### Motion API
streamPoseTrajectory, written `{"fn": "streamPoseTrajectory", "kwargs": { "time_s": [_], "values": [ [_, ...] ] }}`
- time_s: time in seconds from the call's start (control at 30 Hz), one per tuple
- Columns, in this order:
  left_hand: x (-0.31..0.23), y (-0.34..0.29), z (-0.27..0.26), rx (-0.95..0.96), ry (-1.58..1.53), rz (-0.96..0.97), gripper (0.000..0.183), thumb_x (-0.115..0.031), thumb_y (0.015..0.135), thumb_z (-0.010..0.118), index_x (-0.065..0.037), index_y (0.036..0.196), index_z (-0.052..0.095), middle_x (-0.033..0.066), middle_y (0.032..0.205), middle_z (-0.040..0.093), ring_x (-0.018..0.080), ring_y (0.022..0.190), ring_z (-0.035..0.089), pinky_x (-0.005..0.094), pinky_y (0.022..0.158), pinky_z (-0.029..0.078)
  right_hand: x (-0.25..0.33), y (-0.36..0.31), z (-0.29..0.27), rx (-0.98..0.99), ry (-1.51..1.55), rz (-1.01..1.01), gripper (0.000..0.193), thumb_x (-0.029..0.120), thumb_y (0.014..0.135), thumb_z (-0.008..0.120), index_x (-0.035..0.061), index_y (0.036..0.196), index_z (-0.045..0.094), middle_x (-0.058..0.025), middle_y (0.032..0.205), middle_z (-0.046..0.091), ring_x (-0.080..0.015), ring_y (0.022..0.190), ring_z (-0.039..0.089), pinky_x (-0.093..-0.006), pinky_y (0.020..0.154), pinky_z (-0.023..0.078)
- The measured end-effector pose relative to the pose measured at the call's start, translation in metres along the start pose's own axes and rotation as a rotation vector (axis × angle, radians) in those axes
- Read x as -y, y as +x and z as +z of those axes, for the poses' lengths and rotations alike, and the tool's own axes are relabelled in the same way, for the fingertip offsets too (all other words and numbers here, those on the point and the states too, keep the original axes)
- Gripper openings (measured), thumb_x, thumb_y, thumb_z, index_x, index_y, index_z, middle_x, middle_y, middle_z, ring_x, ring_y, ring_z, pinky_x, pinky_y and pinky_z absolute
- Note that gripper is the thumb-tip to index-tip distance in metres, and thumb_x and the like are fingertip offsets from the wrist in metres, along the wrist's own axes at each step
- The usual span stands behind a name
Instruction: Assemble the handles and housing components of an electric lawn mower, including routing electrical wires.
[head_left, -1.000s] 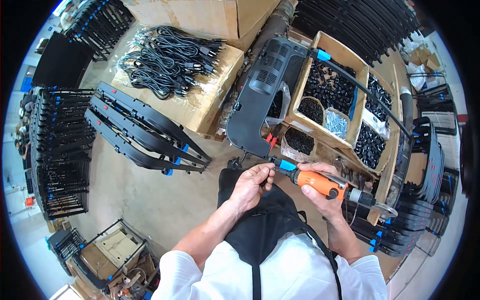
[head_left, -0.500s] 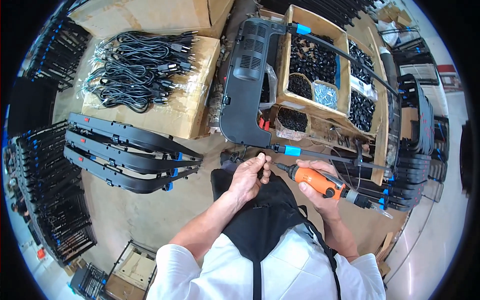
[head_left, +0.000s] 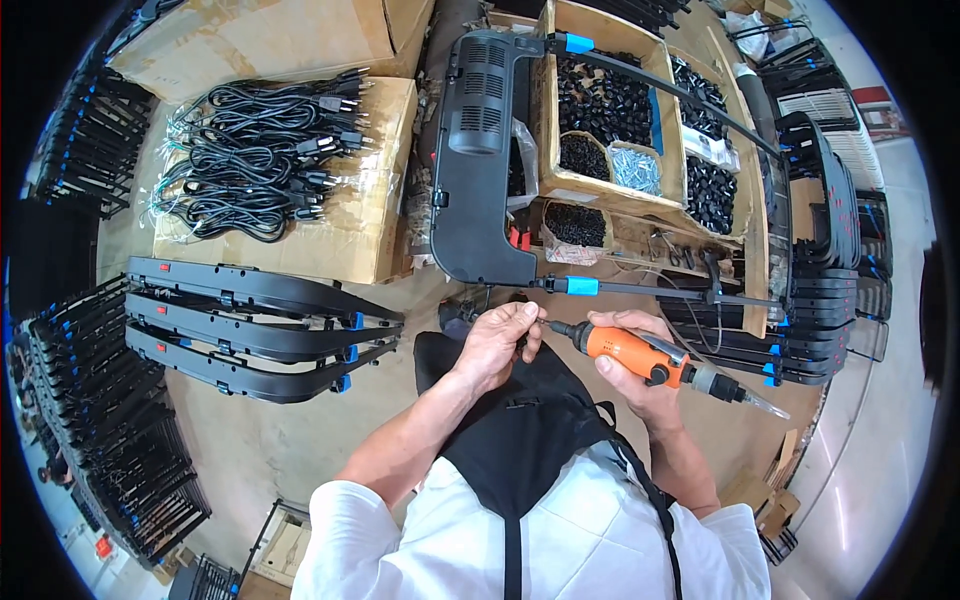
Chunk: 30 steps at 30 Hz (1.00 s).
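Note:
My right hand (head_left: 652,395) is wrapped round an orange power screwdriver (head_left: 625,348), held nearly level with its bit pointing left. My left hand (head_left: 492,345) is closed, thumb and fingertips pinched at the tip of the bit. Something small and dark shows among the left fingers, too hidden to name. Just beyond both hands lies a black frame (head_left: 468,215) with a vented housing and a thin bar wrapped in blue tape (head_left: 583,287). Neither hand touches that frame.
Ahead to the right, a wooden parts box (head_left: 620,195) holds black pieces and silver screws (head_left: 635,170). Black power cords (head_left: 260,155) lie on a cardboard box (head_left: 375,235) at left. Several black curved frames (head_left: 240,325) stand below it. More frames (head_left: 825,300) are stacked at right.
The surroundings have shifted slightly left in view. Both hands keep nearly the same pose, the screwdriver's bit still at the left fingertips.

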<state>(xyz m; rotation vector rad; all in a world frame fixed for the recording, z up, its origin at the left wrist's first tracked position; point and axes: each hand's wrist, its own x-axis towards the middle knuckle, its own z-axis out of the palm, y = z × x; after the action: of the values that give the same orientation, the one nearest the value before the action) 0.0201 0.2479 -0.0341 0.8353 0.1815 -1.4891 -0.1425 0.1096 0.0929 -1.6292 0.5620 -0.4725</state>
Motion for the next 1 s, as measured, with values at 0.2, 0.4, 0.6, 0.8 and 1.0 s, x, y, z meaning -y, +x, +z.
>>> {"fn": "streamPoseTrajectory", "kwargs": {
  "time_s": [0.2,0.4,0.6,0.8,1.0],
  "values": [
    [0.008,-0.008,0.033,-0.071,-0.443,-0.059,0.031,-0.039,0.11,0.061,-0.008,0.114,0.068,-0.0036,0.087,0.062,0.0089,0.073,0.055,0.0232,0.065,0.045,-0.008,0.003,0.005,0.008,-0.021,-0.067,0.052,-0.003,0.087,0.08,0.0017,0.133,0.056,-0.02,0.131,0.069,-0.0331,0.128,0.066,-0.0484,0.113,0.051],
    [0.021,-0.027,-0.012,-0.256,0.082,0.156,0.027,-0.031,0.113,0.056,-0.008,0.119,0.07,-0.0055,0.077,0.056,0.0056,0.064,0.048,0.0219,0.052,0.037,-0.007,0.018,0.005,0.055,-0.125,-0.104,0.054,-0.005,0.085,0.08,0.0015,0.134,0.057,-0.0187,0.132,0.069,-0.0328,0.13,0.064,-0.0485,0.114,0.05],
    [-0.058,-0.012,-0.042,-0.786,0.932,0.597,0.049,-0.025,0.111,0.052,0.002,0.152,0.049,0.0191,0.107,0.074,0.0218,0.087,0.069,0.0372,0.081,0.056,-0.004,0.033,-0.002,0.068,-0.253,-0.123,0.048,0.0,0.087,0.082,0.0024,0.131,0.062,-0.0155,0.13,0.072,-0.0259,0.119,0.07,-0.0374,0.106,0.054],
    [-0.059,0.006,-0.028,-0.858,1.208,0.519,0.051,-0.022,0.109,0.053,0.003,0.154,0.045,0.0348,0.102,0.072,0.0508,0.099,0.071,0.0565,0.089,0.055,-0.008,0.04,-0.004,0.1,-0.292,-0.002,0.046,0.005,0.089,0.082,0.0048,0.131,0.063,-0.0119,0.128,0.073,-0.0195,0.115,0.07,-0.0347,0.103,0.055],
    [-0.052,0.011,-0.034,-0.885,1.368,0.54,0.057,-0.025,0.109,0.054,0.011,0.153,0.043,0.0329,0.09,0.073,0.0492,0.085,0.073,0.0556,0.079,0.057,-0.01,0.048,-0.002,0.14,-0.31,0.043,0.042,0.013,0.09,0.083,0.0073,0.129,0.069,-0.0075,0.127,0.073,-0.0195,0.115,0.07,-0.0354,0.105,0.054]
  ]
}}
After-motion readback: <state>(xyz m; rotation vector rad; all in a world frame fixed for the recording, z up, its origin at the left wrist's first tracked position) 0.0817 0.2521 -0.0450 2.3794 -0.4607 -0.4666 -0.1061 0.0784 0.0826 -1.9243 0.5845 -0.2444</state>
